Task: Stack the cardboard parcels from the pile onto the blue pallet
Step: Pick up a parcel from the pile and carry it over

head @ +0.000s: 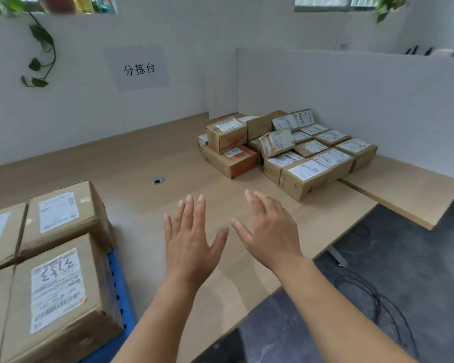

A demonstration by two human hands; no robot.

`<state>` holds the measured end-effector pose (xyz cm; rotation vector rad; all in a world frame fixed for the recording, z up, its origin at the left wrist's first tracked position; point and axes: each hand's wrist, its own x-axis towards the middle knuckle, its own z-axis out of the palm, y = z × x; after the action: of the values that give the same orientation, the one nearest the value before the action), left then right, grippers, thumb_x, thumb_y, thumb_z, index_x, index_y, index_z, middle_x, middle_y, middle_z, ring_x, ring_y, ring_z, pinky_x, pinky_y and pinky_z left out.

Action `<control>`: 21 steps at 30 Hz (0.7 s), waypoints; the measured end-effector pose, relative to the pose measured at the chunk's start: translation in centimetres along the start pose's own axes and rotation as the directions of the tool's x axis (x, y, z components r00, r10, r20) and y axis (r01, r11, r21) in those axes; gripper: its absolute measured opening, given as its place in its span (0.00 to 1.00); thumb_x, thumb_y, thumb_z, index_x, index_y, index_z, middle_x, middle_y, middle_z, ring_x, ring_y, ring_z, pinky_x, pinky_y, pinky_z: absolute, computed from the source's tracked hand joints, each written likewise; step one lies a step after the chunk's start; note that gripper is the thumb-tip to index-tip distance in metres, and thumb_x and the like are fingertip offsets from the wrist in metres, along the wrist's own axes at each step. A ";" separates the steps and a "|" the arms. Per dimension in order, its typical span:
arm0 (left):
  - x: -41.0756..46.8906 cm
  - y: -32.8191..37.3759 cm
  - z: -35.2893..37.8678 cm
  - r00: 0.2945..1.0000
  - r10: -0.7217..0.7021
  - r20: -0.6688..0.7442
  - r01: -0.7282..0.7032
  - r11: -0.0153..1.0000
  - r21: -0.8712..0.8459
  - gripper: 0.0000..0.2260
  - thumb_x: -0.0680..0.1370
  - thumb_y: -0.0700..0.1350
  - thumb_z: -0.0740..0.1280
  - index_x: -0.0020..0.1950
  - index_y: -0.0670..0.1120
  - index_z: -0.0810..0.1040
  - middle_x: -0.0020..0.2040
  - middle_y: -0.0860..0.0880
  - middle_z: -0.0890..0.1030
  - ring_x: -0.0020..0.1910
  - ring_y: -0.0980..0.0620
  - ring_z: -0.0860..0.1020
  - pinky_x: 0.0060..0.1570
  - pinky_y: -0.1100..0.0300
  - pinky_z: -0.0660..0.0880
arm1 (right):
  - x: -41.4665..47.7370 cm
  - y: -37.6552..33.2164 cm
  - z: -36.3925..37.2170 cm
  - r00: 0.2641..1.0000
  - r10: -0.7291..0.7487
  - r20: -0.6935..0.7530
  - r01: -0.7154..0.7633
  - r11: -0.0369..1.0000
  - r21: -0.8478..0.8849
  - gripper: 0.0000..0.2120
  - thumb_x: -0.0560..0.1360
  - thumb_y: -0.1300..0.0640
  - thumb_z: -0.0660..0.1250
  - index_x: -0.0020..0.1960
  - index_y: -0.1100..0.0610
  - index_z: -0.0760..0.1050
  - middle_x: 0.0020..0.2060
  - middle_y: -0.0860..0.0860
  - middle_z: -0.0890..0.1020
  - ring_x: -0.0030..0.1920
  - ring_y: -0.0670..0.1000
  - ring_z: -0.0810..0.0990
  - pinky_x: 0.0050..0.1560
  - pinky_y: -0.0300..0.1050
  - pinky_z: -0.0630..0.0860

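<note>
A pile of small cardboard parcels (286, 148) with white labels lies on the far right of the wooden table (142, 158), against the white partition. At the near left, several larger parcels (60, 286) stand packed together on the blue pallet (121, 292), of which only the right edge shows. My left hand (192, 239) and my right hand (270, 229) hover side by side above the table's middle, fingers straight and spread, holding nothing. Both are well short of the pile and to the right of the pallet.
A round cable hole (157, 180) sits in the tabletop behind my hands. White partitions (351, 100) wall the table at the back and right. The table's front edge runs diagonally at the right, with dark floor and cables (378, 297) beyond it.
</note>
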<state>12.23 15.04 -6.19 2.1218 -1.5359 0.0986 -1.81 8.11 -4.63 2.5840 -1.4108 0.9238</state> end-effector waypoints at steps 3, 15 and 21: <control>3.6 1.1 2.5 1.000 -0.010 -0.002 0.010 0.999 -0.045 0.40 0.70 0.69 0.40 0.78 0.50 0.46 0.78 0.49 0.49 0.77 0.51 0.43 0.73 0.52 0.36 | 2.7 2.4 1.2 0.999 0.001 0.035 0.000 1.000 -0.029 0.30 0.72 0.40 0.55 0.63 0.61 0.74 0.54 0.58 0.80 0.52 0.57 0.81 0.47 0.50 0.79; 17.4 0.6 8.5 0.992 -0.125 -0.020 0.124 0.991 -0.053 0.41 0.69 0.69 0.41 0.78 0.50 0.49 0.78 0.49 0.52 0.77 0.51 0.46 0.72 0.52 0.38 | 16.3 8.8 7.7 0.989 -0.042 0.139 0.046 0.998 -0.030 0.29 0.73 0.41 0.58 0.64 0.62 0.74 0.55 0.59 0.80 0.55 0.58 0.80 0.52 0.50 0.78; 21.9 -0.1 10.0 0.982 -0.186 0.005 0.187 0.981 -0.053 0.42 0.69 0.70 0.42 0.78 0.50 0.49 0.78 0.49 0.52 0.77 0.51 0.47 0.73 0.51 0.40 | 20.7 11.2 10.5 0.983 -0.026 0.183 0.020 0.999 0.033 0.29 0.75 0.44 0.63 0.68 0.63 0.70 0.61 0.59 0.76 0.60 0.59 0.75 0.56 0.53 0.74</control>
<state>17.79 -8.32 -7.21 2.2110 -1.3170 -0.0083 2.73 -17.29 -4.84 2.7643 -1.4136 0.7261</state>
